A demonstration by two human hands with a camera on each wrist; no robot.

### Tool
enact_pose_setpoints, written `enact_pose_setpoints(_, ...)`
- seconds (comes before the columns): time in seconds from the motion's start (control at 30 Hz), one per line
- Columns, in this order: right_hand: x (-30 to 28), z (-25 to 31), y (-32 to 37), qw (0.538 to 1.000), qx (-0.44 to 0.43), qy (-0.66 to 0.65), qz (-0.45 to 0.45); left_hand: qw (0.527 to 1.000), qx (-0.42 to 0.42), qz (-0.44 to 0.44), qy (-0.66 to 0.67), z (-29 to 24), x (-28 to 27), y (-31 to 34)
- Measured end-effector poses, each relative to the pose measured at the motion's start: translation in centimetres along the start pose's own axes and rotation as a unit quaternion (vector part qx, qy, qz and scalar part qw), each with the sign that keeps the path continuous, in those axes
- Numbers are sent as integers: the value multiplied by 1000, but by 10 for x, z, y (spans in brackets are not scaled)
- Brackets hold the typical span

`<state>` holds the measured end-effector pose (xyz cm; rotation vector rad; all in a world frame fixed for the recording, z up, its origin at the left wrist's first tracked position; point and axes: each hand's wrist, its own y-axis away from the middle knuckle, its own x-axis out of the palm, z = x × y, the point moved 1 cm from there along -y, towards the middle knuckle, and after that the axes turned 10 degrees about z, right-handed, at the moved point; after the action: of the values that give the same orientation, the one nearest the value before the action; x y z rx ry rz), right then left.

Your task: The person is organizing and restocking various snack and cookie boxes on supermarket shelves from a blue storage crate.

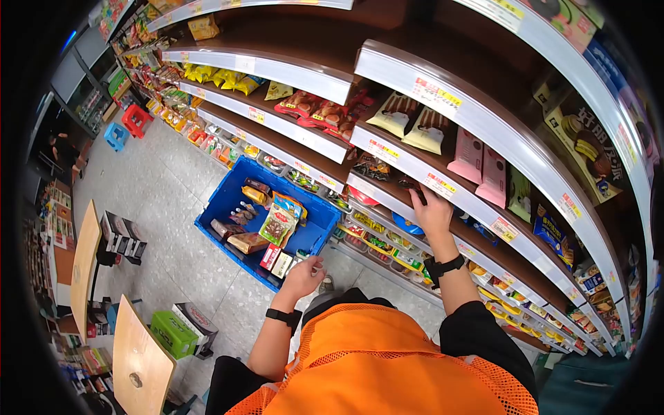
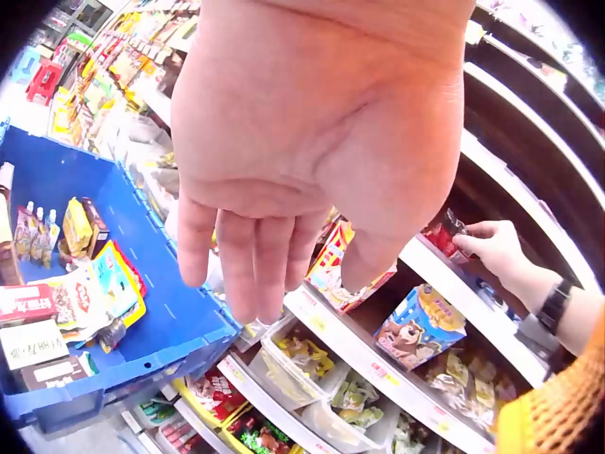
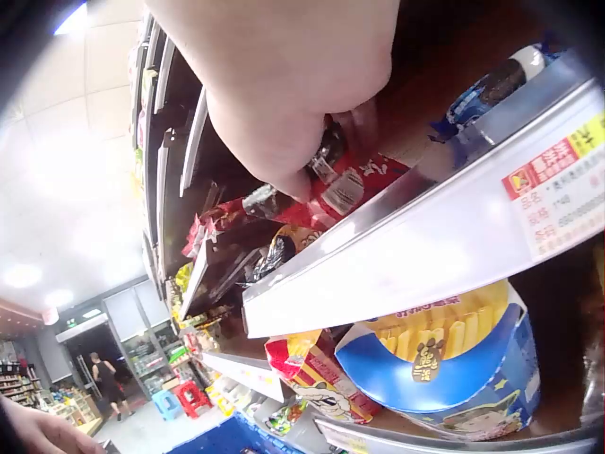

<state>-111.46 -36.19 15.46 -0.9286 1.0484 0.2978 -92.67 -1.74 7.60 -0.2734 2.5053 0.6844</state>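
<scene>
My right hand [image 1: 432, 214] reaches into a middle shelf, its thumb and fingers pinching a red and black snack packet [image 3: 345, 194] close behind the shelf's front lip. Part of the packet is hidden by the hand in the right wrist view. Loosely bent fingers mark my left hand [image 1: 302, 278], which holds nothing and hovers by the near corner of a blue crate [image 1: 320, 225]. Inside the crate lie a green and white snack bag [image 1: 279, 225], small boxes [image 1: 281, 265], several small pouches [image 1: 243, 213] and other packets.
Curved shelves with white price strips [image 1: 443, 90] rise along the right. Below the right hand stand a blue fries-style snack carton [image 3: 435, 364] and lower bins of sweets [image 2: 302, 359]. Wooden tables [image 1: 138, 360] and a green box [image 1: 173, 334] are at left; stools [image 1: 136, 121] stand farther back.
</scene>
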Motion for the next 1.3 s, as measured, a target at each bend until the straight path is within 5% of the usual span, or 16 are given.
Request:
enact_pose_setpoints(0.07,-14,5,5,987,-93,-59,-114,999,50,6,0,-14,0,-4)
enact_pose_setpoints(0.23,-55,13,40,982,-129,-86,-107,992,109,43,42,-65,-6,-12)
enact_pose_setpoints(0.3,-70,23,58,969,-184,-118,-117,975,178,90,98,-84,-7,-13)
enact_pose_setpoints(0.33,-90,35,72,966,-213,-124,-82,936,246,182,174,-90,-5,-18)
enact_pose_setpoints(0.37,-105,33,80,966,-212,-124,-82,936,245,183,174,-104,-4,-30)
enact_pose_setpoints(0.43,-100,62,94,952,-260,-158,-22,798,228,353,432,-97,-16,-21)
enact_pose_setpoints(0.53,-86,93,108,925,-324,-187,70,744,182,375,522,-58,-14,-36)
enact_pose_setpoints(0.7,-52,146,105,905,-364,-180,125,758,117,339,545,-20,-26,-24)
enact_pose_setpoints(0.83,-16,199,88,883,-302,-219,283,696,-8,230,680,78,-47,-34)
enact_pose_setpoints(0.97,5,197,96,879,-260,-219,333,780,-80,157,601,126,-83,-61)
enact_pose_setpoints(1.03,7,197,101,897,-204,-200,338,846,-198,59,492,201,-66,-107)
enact_pose_setpoints(1.07,6,194,104,903,-171,-195,343,853,-202,67,476,231,-62,-128)
enact_pose_setpoints(1.1,4,192,109,904,-167,-191,344,897,-239,72,366,204,-88,-129)
enact_pose_setpoints(1.17,-3,185,118,909,-108,-193,352,916,-236,120,302,275,-71,-176)
enact_pose_setpoints(1.23,-11,185,122,919,-90,-199,329,974,-196,96,67,338,-52,-225)
enact_pose_setpoints(1.3,-18,180,132,920,-58,-204,331,939,-304,157,-38,304,-68,-239)
